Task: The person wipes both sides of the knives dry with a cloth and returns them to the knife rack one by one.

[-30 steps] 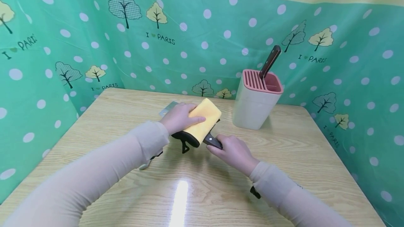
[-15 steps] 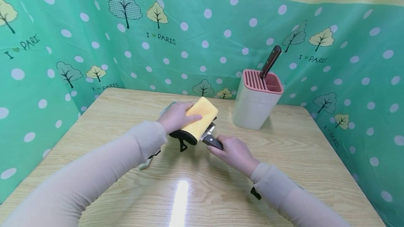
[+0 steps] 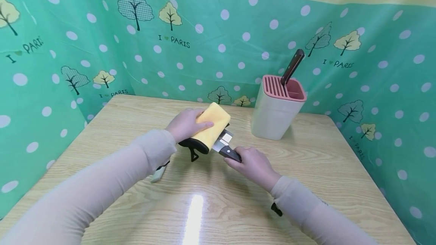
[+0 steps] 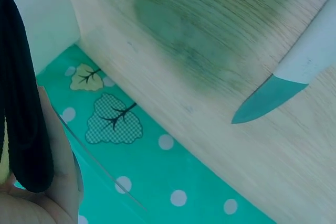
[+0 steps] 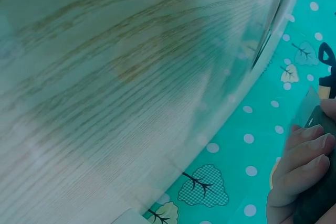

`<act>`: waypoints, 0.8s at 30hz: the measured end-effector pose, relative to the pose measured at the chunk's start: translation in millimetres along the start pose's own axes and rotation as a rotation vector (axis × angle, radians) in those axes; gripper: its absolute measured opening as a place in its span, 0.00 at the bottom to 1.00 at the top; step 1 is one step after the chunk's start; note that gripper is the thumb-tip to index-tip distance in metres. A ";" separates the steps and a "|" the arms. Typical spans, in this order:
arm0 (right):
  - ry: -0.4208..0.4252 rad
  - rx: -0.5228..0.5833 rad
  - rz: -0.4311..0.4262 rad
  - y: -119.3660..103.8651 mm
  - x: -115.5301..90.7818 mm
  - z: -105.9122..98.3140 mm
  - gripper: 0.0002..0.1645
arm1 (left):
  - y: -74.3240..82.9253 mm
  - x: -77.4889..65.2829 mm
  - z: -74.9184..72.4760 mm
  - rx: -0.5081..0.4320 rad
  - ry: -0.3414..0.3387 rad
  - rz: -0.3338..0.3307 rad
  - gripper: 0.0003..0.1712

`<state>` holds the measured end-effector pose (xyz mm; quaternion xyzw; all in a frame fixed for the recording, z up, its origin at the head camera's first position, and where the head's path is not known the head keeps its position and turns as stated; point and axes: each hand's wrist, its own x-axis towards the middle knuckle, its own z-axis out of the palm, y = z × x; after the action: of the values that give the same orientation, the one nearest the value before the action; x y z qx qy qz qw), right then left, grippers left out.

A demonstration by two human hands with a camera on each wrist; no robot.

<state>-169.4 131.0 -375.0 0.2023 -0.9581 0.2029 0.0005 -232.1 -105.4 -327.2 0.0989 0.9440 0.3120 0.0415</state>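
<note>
in the head view, a knife [image 3: 227, 151] is held over the middle of the worktop [image 3: 313, 158], left of the white knife block [image 3: 276, 114]. the right hand [image 3: 252, 163] is curled round its dark riveted handle; the left hand [image 3: 185, 124] grips a yellow pad [image 3: 212, 124] with a black underside, thumb laid across the top. the knife's long axis runs from the handle at lower right up toward the left hand; the blade goes in under the pad, so its tip is hidden. the pad lies crosswise, its long axis from lower left to upper right. i judge the knife stiff and fairly weighty, with slick steel and likely a keen edge, so the handle is the place to hold it. the pad looks light, soft and yielding, best held by its outer faces, clear of the edge.

in the left wrist view, the pad's black side hangs beside the fingers, and a white piece with a pointed teal end [image 4: 283, 82] lies on the worktop.

in the right wrist view, the fingers wrap the handle, with a sliver of blade above them and a black loop [image 5: 326, 53] near; which way the edge faces i cannot tell.
</note>
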 end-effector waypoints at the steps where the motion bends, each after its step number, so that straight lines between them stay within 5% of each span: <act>1: -0.001 0.001 0.000 0.0 -0.3 0.0 0.21 | -0.4 0.1 -0.5 0.006 0.002 -0.001 0.38; 24: 0.011 -0.002 -0.007 1.0 -4.4 -1.0 0.20 | -12.7 1.0 -8.9 0.019 0.034 -0.008 0.37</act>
<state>-165.8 134.0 -374.8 0.2044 -0.9576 0.2028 0.0065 -236.4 -120.4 -327.7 0.0903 0.9479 0.3044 0.0256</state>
